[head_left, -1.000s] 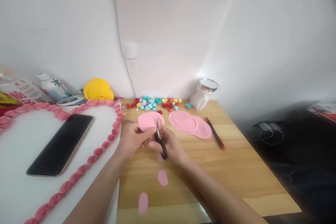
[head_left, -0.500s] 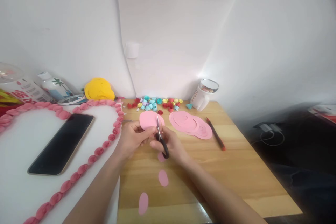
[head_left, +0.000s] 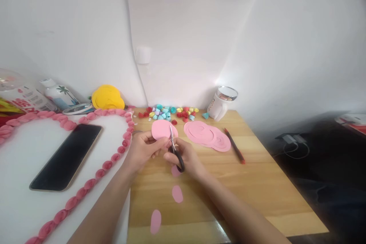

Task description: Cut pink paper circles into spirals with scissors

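Note:
A rounded pink paper piece (head_left: 160, 129) is pinched between the thumb and fingers of my left hand (head_left: 143, 148). My right hand (head_left: 184, 157) is closed around black-handled scissors (head_left: 178, 159), whose blades point away from me and lie against the right part of the paper. Small pink ovals rest on the wooden table (head_left: 251, 190) below my hands, one (head_left: 177, 194) near the middle and another (head_left: 156, 221) closer to me; a third is partly hidden by the scissors. Pink spiral-cut discs (head_left: 200, 132) lie overlapping to the right of my hands.
A red-and-black pen (head_left: 235, 146) lies right of the discs. Behind are small coloured paper rolls (head_left: 162, 113) and a white mug (head_left: 221, 103). On the left, a phone (head_left: 67, 156) rests on a white board (head_left: 17, 175) edged with pink paper roses; bottles and yellow paper (head_left: 107, 97) stand behind.
The scissor blades have shifted very slightly left against the pink paper. Both hands otherwise keep nearly the same place and hold.

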Demonstrator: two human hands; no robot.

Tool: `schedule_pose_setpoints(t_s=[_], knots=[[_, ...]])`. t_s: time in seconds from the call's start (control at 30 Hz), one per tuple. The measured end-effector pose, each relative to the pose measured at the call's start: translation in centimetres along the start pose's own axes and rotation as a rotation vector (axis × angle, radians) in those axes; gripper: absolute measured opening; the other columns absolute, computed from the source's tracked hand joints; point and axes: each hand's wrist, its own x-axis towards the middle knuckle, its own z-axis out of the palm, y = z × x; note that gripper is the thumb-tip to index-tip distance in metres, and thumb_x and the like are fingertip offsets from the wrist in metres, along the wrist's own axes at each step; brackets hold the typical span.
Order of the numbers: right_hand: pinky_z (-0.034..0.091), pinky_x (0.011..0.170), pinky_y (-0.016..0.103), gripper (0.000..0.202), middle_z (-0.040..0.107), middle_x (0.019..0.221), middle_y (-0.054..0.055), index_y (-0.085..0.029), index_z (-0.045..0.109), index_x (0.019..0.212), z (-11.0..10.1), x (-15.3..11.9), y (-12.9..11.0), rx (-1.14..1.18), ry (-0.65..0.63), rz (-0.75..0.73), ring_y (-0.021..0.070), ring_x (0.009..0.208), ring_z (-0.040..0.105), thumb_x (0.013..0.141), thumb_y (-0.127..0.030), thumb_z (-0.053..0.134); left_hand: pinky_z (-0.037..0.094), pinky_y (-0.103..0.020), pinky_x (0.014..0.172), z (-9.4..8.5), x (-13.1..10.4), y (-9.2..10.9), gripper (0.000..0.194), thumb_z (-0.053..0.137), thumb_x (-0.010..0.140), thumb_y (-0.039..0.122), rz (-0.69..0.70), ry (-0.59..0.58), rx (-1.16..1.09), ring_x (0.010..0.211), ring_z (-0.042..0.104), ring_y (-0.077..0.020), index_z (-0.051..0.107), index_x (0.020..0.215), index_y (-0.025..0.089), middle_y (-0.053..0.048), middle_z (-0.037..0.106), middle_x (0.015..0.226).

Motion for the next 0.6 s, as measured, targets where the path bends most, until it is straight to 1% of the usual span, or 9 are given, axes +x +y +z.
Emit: schedule_pose_setpoints(t_s=[0.17, 0.3, 0.43, 0.5, 0.6], knots=[[0.029, 0.041, 0.019, 0.039, 0.041, 0.055, -0.006, -0.017, 0.051, 0.081, -0.11, -0.09, 0.15, -0.021, 0.016, 0.014, 0.0071, 0.046, 0.036, 0.064, -0.048, 0.067, 0.028, -0.017, 0.038, -0.12, 0.1, -0.27, 0.022, 0.064, 0.07, 0.033, 0.005, -0.001, -0.001, 0.04, 0.037, -0.0045, 0.058, 0.061, 0.014, 0.005, 0.046, 0.043], [0.033, 0.041, 0.02, 0.039, 0.042, 0.054, -0.006, -0.017, 0.05, 0.08, -0.03, -0.12, 0.25, -0.023, 0.021, 0.027, 0.0081, 0.045, 0.041, 0.063, -0.047, 0.068, 0.029, -0.018, 0.038, -0.14, 0.08, -0.15, 0.022, 0.064, 0.07, 0.032, 0.003, -0.002, -0.012, 0.039, 0.038, -0.0048, 0.056, 0.06, 0.014, 0.005, 0.047, 0.042], [0.03, 0.038, 0.019, 0.041, 0.039, 0.053, -0.007, -0.018, 0.048, 0.08, 0.14, -0.15, 0.51, 0.004, 0.015, 0.05, 0.0068, 0.042, 0.037, 0.062, -0.048, 0.068, 0.029, -0.019, 0.038, -0.08, -0.04, 0.23, 0.025, 0.064, 0.07, 0.033, 0.003, 0.013, -0.033, 0.038, 0.039, -0.0055, 0.053, 0.057, 0.015, 0.005, 0.046, 0.04], [0.028, 0.039, 0.018, 0.041, 0.04, 0.055, -0.006, -0.017, 0.048, 0.081, 0.17, -0.13, 0.57, 0.014, 0.007, 0.032, 0.0065, 0.044, 0.036, 0.063, -0.048, 0.068, 0.029, -0.019, 0.038, -0.06, -0.1, 0.33, 0.024, 0.064, 0.069, 0.032, 0.004, 0.015, -0.033, 0.038, 0.039, -0.0054, 0.054, 0.056, 0.015, 0.005, 0.046, 0.039], [0.031, 0.046, 0.02, 0.043, 0.047, 0.064, -0.003, -0.017, 0.049, 0.082, 0.16, -0.02, 0.4, 0.029, 0.009, -0.023, 0.0084, 0.053, 0.04, 0.059, -0.046, 0.072, 0.029, -0.018, 0.038, -0.04, -0.12, 0.34, 0.02, 0.065, 0.069, 0.029, 0.002, -0.004, -0.015, 0.038, 0.039, -0.0051, 0.057, 0.058, 0.014, 0.005, 0.048, 0.041]])
